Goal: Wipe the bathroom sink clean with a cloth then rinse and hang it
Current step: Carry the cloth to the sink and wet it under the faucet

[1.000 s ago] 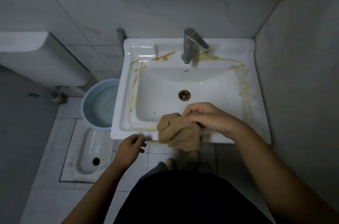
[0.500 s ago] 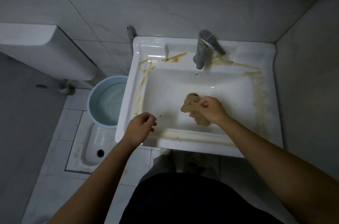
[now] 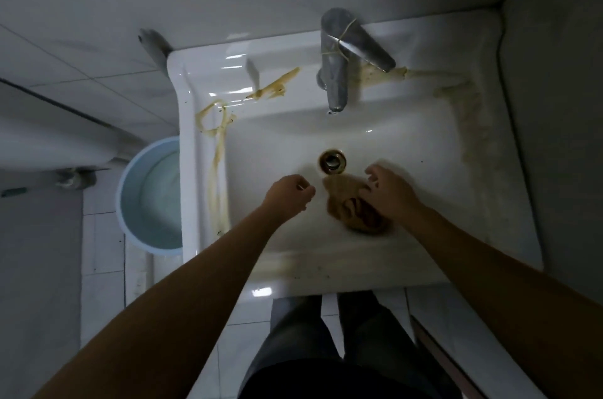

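Observation:
A white rectangular sink fills the middle of the view, with yellow-brown smears along its left, back and right rims. A bunched tan cloth lies in the basin just below the brass drain. My right hand rests on the cloth's right side with fingers spread and blurred. My left hand hovers over the basin to the left of the cloth, fingers curled, holding nothing. A metal faucet stands at the back rim, its spout over the basin.
A light blue bucket with water stands on the floor left of the sink. A white toilet tank is at the far left. Walls close in behind and on the right. My legs stand under the sink's front edge.
My right hand carried the cloth from the front rim into the basin, down beside the drain. My left hand left the front edge and came over the basin. The camera leaned closer.

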Motion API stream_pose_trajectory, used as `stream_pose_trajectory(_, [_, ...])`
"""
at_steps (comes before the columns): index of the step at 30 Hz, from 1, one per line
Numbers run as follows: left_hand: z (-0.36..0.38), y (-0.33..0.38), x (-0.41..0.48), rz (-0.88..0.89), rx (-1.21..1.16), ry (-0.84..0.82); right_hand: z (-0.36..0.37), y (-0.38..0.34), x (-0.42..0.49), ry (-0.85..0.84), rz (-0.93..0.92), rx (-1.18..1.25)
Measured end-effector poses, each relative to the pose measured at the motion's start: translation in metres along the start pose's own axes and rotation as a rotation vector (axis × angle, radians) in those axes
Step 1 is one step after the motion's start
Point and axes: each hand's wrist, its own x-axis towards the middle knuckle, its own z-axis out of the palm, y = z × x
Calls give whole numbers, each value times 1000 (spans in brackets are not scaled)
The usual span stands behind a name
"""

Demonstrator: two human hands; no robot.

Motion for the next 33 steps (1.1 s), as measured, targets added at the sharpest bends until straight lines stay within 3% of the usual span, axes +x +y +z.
stream_pose_trajectory(3, [27,10,17,39,84,-37,15,6,7,-106,-65,-97])
stream_pose_trajectory(7, [60,13,11,100,88,-95,29,17,-2,21,-96,-16])
stream_pose_trajectory(13, [68,16,-4,190,27,70,13,20,-22,193,-116,131])
stream_pose_trajectory(19, [29,46,-28,352,-35,269,-26,-10,-41,307,-196,283])
stream_pose_trajectory(25, [-24,75,-68,452,-110,356,-70,-49,-57,274,-297,369])
stream_pose_trajectory(33, [-77,87,-106,483,-180,490,-90,-75,-62,52,-465,84])
